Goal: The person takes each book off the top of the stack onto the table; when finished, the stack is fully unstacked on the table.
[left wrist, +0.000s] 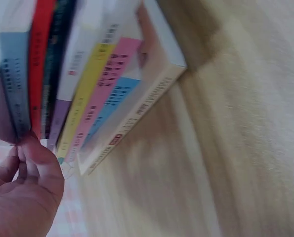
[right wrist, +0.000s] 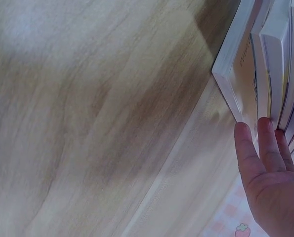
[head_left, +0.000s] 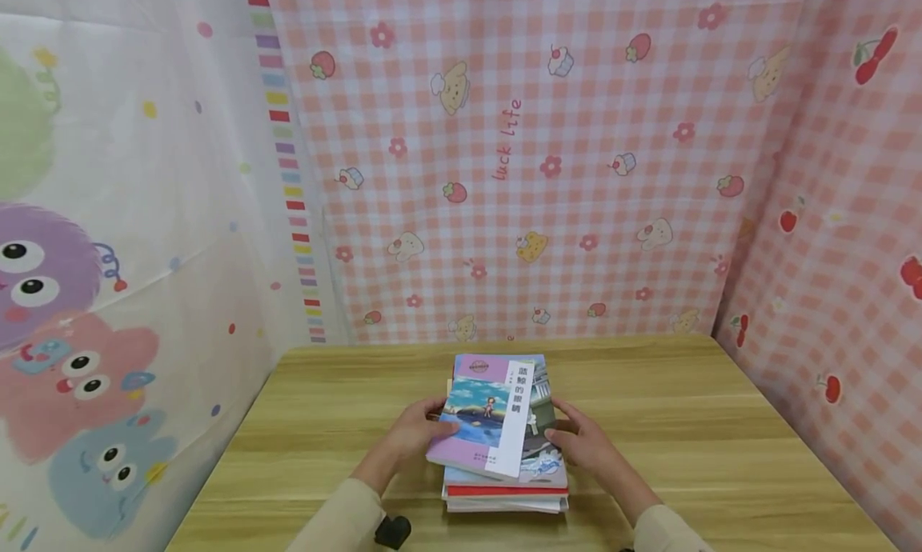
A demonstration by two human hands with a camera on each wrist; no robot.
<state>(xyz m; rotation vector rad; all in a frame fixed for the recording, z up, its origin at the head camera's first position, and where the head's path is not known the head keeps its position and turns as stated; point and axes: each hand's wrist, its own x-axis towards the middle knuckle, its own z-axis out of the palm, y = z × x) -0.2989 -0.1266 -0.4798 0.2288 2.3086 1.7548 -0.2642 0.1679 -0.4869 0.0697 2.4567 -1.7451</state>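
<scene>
A stack of several paperback books (head_left: 504, 504) stands on the wooden table, red, yellow, pink and blue spines (left wrist: 103, 89) showing in the left wrist view. On top, turned askew, lies a pink-edged book (head_left: 471, 448) with a sea picture and a white title strip. My left hand (head_left: 418, 432) grips this top book at its left edge, thumb on the cover, curled fingers (left wrist: 38, 153) at the spines. Under it a book with a green-grey picture cover (head_left: 543, 416) shows partly. My right hand (head_left: 579, 440) touches the stack's right side, fingers (right wrist: 248, 153) extended along the page edges.
The wooden table (head_left: 324, 424) extends around the stack. Behind it hangs a pink checked cloth (head_left: 533, 216), with printed cloths on both sides. A small black object (head_left: 392, 531) shows by the left sleeve.
</scene>
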